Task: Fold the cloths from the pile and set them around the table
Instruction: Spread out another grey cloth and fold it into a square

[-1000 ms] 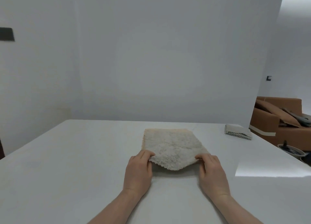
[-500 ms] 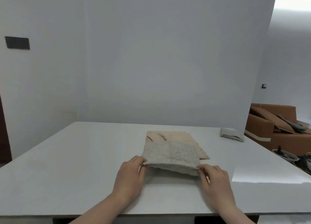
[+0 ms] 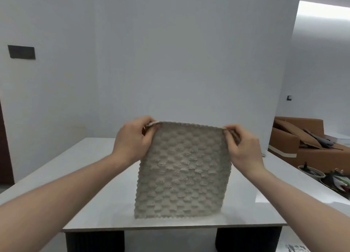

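A grey textured cloth (image 3: 183,170) hangs upright in front of me, above the white table (image 3: 91,177). My left hand (image 3: 132,140) pinches its top left corner and my right hand (image 3: 241,144) pinches its top right corner. The cloth's bottom edge reaches down near the table's front edge; I cannot tell whether it touches the surface. The cloth hides the middle and far part of the table behind it.
The table's front edge and dark legs (image 3: 94,241) show at the bottom. A brown sofa (image 3: 301,147) with flattened cardboard stands at the right. Bowls and dark items (image 3: 310,173) sit beyond the table's right edge. A white wall rises behind the table.
Both hands have lifted the cloth off the table by its near corners, so it now hangs spread upright. The view has pulled back, showing the table's front edge.
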